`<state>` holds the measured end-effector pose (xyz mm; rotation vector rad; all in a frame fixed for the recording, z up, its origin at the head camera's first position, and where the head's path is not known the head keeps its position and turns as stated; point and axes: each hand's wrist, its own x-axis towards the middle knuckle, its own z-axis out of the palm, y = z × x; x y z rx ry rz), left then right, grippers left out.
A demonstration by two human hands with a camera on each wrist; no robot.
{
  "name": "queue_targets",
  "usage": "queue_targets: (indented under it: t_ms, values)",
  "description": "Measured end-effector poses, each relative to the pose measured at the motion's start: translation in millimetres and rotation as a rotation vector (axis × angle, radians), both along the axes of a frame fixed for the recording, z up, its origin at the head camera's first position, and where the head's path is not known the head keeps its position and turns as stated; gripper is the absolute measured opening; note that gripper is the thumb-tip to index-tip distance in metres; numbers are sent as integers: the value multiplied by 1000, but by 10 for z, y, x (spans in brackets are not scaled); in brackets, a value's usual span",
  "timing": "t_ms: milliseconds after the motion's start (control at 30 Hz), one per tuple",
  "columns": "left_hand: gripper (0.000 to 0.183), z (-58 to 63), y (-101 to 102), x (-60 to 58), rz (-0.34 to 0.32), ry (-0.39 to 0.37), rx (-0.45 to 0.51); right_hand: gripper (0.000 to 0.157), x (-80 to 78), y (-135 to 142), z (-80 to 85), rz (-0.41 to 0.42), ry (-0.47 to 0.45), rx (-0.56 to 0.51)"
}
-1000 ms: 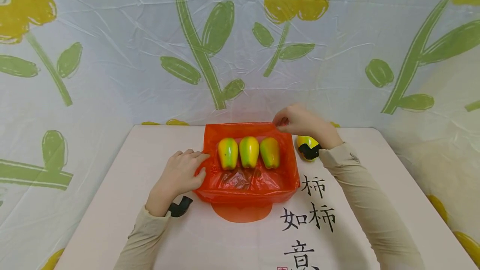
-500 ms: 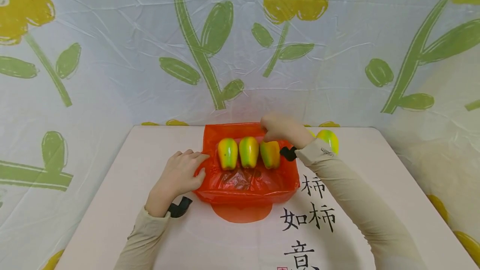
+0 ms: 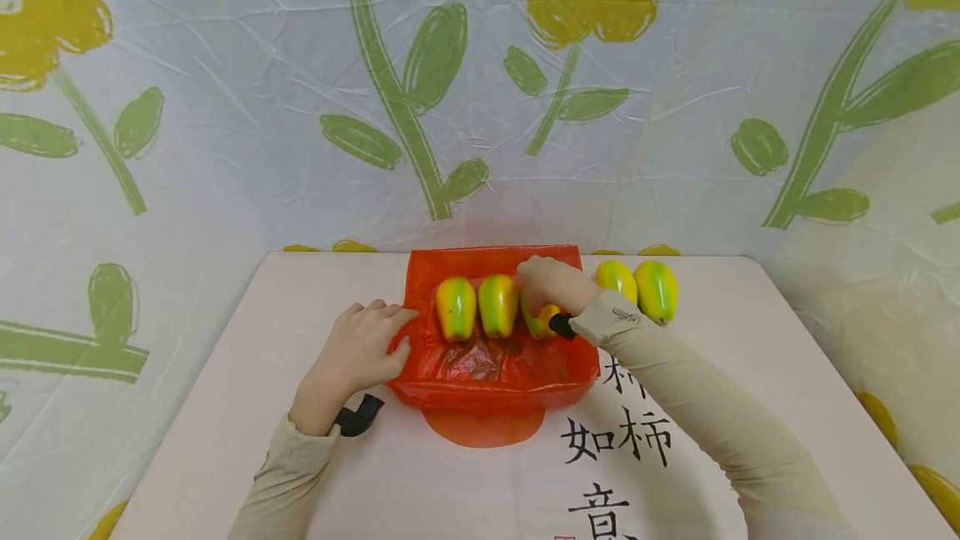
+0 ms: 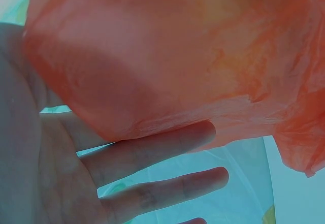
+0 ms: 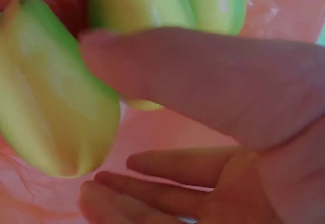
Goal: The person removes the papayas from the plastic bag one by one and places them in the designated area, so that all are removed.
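Inside an open red plastic bag (image 3: pixel 487 394) lie three yellow-green fruits, shaped like papayas: a left one (image 3: pixel 456 307), a middle one (image 3: pixel 498 304) and a right one (image 3: pixel 536 319). My right hand (image 3: pixel 553 283) is inside the bag over the right fruit and partly hides it. In the right wrist view the thumb lies against or just over that fruit (image 5: pixel 56 97), while the fingers (image 5: pixel 152 193) extend apart from it. My left hand (image 3: pixel 363 348) is at the bag's left side. In the left wrist view its fingers (image 4: pixel 172 186) are straight, and one touches the bag's outside (image 4: pixel 127 71).
Two more yellow-green fruits, one nearer the bag (image 3: pixel 617 280) and one farther right (image 3: pixel 657 290), rest on the table (image 3: pixel 720 315). Black written characters (image 3: pixel 645 436) mark the white table cover. A flower-patterned cloth (image 3: pixel 285 107) hangs behind the table.
My right hand has moved left and down from the bag's far right corner to the right fruit inside. Both fruits outside now show more fully. The left hand has stayed in place.
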<state>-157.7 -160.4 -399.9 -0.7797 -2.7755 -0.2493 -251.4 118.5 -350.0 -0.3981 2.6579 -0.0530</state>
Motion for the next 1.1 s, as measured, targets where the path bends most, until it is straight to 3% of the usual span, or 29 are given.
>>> queue_targets:
  t_ms: [133, 300, 367, 633, 1100]
  values:
    - [37, 5, -3, -3, -1, 2, 1, 38, 9, 17, -45, 4, -37, 80]
    - [37, 10, -7, -10, -5, 9, 4, 85, -22, 25, -111, 11, -57, 149]
    - [37, 9, -8, -14, -9, 13, 4, 93, -36, 33, -148, -2, -51, 145]
    - [37, 8, -6, -26, -12, 15, 2, 80, -37, 74, -268, -27, 2, 86]
    - [37, 6, -15, -37, -9, -3, 3, 78, -3, 106, -293, 47, 42, 151]
